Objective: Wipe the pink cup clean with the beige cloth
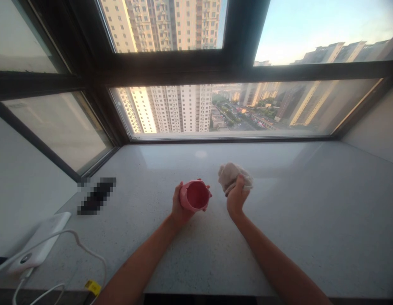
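My left hand [177, 205] grips a pink cup [195, 195], tilted so its open mouth faces me, held just above the pale stone windowsill [294, 203]. My right hand [236, 197] is closed around a crumpled beige cloth [233, 176], a short way to the right of the cup. The cloth and the cup are apart. Both forearms reach in from the bottom edge.
A white power bank [40, 243] with a white cable [88, 254] lies at the near left. A dark blurred object [96, 195] rests farther back on the left. A dark-framed window [234, 70] runs along the far edge, with high-rise buildings outside.
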### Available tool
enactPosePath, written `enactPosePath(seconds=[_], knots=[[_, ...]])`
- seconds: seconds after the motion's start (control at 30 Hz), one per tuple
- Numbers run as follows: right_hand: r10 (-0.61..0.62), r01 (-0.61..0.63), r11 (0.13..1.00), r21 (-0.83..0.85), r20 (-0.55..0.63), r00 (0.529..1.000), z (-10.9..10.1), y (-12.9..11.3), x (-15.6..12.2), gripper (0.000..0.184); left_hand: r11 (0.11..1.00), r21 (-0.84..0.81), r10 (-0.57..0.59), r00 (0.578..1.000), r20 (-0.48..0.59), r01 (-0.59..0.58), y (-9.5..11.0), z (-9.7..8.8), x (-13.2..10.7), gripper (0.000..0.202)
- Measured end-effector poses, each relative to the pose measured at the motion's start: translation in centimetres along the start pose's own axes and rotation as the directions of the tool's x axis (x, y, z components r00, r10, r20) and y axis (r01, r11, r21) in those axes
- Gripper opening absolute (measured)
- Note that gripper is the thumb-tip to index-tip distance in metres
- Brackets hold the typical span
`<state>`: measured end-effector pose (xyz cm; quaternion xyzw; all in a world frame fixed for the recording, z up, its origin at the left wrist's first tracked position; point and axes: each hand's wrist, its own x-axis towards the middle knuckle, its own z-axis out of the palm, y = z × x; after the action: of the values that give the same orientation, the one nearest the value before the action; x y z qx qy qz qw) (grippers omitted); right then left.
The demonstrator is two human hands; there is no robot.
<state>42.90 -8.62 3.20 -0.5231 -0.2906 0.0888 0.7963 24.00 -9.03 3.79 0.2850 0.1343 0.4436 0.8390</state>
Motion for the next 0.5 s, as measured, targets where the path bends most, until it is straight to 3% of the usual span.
enactPosePath(seconds=[0.03, 0.1, 0.17, 0.2, 0.23, 0.3, 0.33, 0.37, 0.4, 0.43, 0.5], knots=[[0.024, -0.024, 1.0, 0.005, -0.049, 0.999, 0.2, 0.3, 0.2, 0.047, 1.0, -0.003, 0.005, 1.0, -0.007, -0.005, 0.0, 0.2, 0.0, 0.071], [0.035, -0.035, 0.999, -0.009, -0.018, 0.999, 0.2, 0.8, -0.2, 0.045, 1.0, -0.008, 0.016, 1.0, -0.024, -0.016, -0.2, 0.4, -0.1, 0.071], [-0.053, 0.058, 0.998, -0.021, 0.18, 0.982, -0.1, 1.0, -1.4, 0.041, 0.999, -0.018, 0.032, 0.998, -0.05, -0.033, -0.5, 0.3, -0.1, 0.068], [-0.154, 0.165, 0.986, -0.005, 0.339, 0.928, -0.3, 0.9, -2.2, 0.039, 0.999, -0.028, 0.045, 0.996, -0.074, -0.047, -0.5, 0.2, 0.0, 0.065], [-0.273, 0.295, 0.955, 0.036, 0.501, 0.821, -0.4, 0.6, -3.1, 0.036, 0.997, -0.043, 0.063, 0.992, -0.105, -0.068, -0.6, -0.1, 0.1, 0.063], [-0.443, 0.503, 0.85, 0.159, 0.733, 0.516, -0.5, -0.3, -4.7, 0.029, 0.988, -0.068, 0.121, 0.975, -0.185, -0.135, -0.4, -0.7, 0.5, 0.059], [-0.475, 0.554, 0.807, 0.207, 0.785, 0.398, -0.3, -0.8, -5.4, 0.029, 0.981, -0.063, 0.166, 0.959, -0.229, -0.185, -0.2, -1.0, 0.6, 0.058], [-0.48, 0.573, 0.786, 0.232, 0.814, 0.328, -0.1, -1.3, -6.0, 0.03, 0.97, -0.038, 0.22, 0.938, -0.267, -0.239, 0.0, -1.3, 0.8, 0.059], [-0.468, 0.567, 0.789, 0.238, 0.83, 0.303, 0.1, -1.6, -6.5, 0.028, 0.957, 0.009, 0.278, 0.915, -0.292, -0.288, 0.1, -1.5, 0.9, 0.062], [-0.448, 0.536, 0.81, 0.237, 0.84, 0.306, 0.4, -1.9, -6.8, 0.027, 0.942, 0.072, 0.334, 0.892, -0.304, -0.328, 0.3, -1.7, 1.0, 0.065], [-0.356, 0.381, 0.9, 0.212, 0.861, 0.362, 0.7, -1.9, -7.3, 0.028, 0.896, 0.227, 0.435, 0.853, -0.287, -0.381, 0.4, -1.9, 0.9, 0.069]])
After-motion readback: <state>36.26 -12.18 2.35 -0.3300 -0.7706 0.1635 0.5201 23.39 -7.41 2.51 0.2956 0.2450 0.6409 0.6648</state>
